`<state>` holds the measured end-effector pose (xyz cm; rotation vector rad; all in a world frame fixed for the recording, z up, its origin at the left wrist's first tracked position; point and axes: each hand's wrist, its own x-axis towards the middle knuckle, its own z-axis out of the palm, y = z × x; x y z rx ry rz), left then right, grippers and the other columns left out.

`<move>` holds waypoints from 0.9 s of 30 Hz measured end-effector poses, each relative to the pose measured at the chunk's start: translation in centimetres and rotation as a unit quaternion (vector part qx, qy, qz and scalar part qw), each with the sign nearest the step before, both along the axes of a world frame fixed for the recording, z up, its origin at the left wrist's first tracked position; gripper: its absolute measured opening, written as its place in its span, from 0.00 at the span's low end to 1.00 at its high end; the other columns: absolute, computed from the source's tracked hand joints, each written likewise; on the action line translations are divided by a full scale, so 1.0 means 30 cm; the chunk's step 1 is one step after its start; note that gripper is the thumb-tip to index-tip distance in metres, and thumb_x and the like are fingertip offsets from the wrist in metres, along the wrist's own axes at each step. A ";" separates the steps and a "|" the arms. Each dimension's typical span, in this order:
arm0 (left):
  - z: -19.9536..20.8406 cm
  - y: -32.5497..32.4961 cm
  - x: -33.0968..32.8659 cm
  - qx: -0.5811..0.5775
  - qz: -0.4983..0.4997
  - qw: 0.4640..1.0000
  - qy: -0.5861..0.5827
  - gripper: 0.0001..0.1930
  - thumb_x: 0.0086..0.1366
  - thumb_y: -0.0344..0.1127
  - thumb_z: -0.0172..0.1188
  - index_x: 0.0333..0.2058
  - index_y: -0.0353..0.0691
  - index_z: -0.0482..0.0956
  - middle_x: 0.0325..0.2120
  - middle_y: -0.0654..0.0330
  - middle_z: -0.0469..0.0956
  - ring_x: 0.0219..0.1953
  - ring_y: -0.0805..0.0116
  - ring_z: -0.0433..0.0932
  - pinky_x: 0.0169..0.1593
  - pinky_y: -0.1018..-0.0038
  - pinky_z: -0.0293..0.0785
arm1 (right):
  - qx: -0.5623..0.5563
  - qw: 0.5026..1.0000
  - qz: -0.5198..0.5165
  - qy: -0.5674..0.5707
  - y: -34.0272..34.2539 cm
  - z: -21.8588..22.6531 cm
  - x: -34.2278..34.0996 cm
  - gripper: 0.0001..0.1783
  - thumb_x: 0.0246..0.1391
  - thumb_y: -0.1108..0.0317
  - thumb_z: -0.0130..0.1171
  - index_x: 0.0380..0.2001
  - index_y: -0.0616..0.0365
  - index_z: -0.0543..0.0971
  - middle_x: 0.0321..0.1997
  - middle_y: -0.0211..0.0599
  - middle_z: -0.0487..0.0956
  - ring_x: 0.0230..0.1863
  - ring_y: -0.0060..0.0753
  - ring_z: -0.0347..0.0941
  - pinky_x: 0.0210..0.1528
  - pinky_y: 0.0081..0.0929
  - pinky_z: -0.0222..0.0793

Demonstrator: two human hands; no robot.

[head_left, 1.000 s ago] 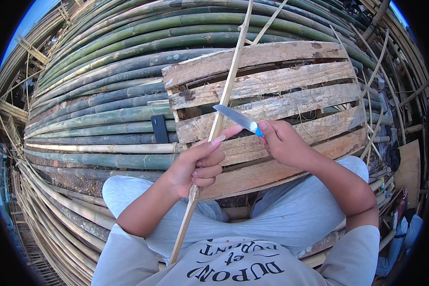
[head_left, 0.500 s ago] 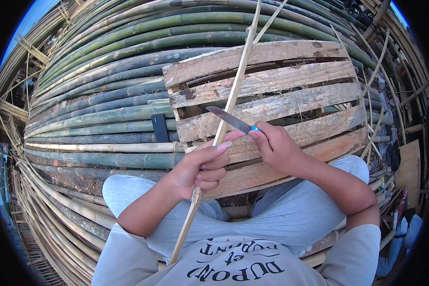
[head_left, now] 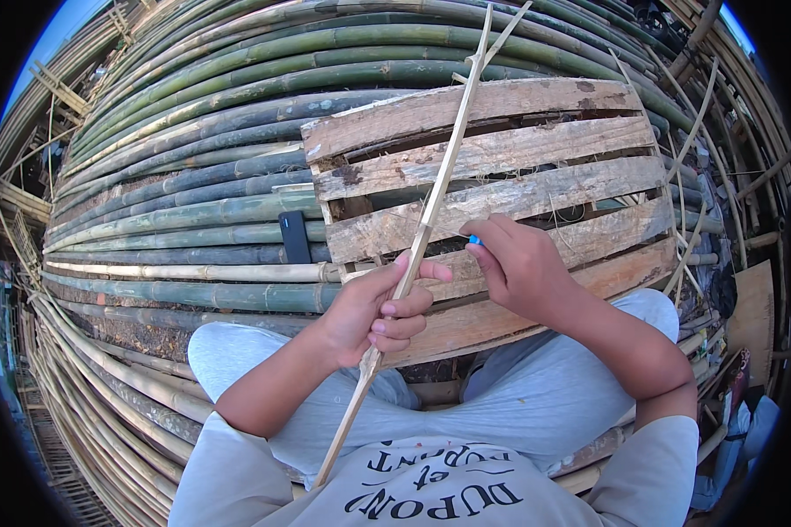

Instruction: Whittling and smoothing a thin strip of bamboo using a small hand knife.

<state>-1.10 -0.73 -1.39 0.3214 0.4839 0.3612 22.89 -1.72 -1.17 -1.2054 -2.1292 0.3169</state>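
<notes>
My left hand [head_left: 373, 312] is wrapped round a long, pale bamboo strip [head_left: 448, 158], its index finger stretched out to the right. The strip slants from my lap up across the slatted wooden platform [head_left: 518, 184], with a knobby joint near its far end and another just below my hand. To the right of it, my right hand [head_left: 526, 268] is closed on a knife, of which only a bit of blue handle [head_left: 475, 240] shows. The knife's blade cannot be made out now. A gap shows between my right hand and the strip.
Green and grey bamboo poles [head_left: 237, 211] lie side by side beyond and to the left. A dark phone-like object [head_left: 295, 237] rests on them left of the platform. Thin strips [head_left: 694, 123] stand along the right side, near a brown board [head_left: 752, 303].
The knife has turned, so its blade, seen earlier at the strip, no longer shows. My right hand has rolled over slightly. The strip's far end has shifted a little to the right.
</notes>
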 end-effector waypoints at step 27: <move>0.001 -0.030 0.016 -0.100 0.019 0.993 -0.061 0.21 0.78 0.53 0.33 0.28 0.51 0.63 0.08 0.71 0.52 0.06 0.81 0.52 0.08 0.82 0.45 | 0.122 0.966 -0.091 -0.209 0.080 -0.037 0.012 0.08 0.61 0.66 0.55 0.31 0.54 0.68 0.18 0.34 0.72 0.18 0.34 0.76 0.18 0.30 0.72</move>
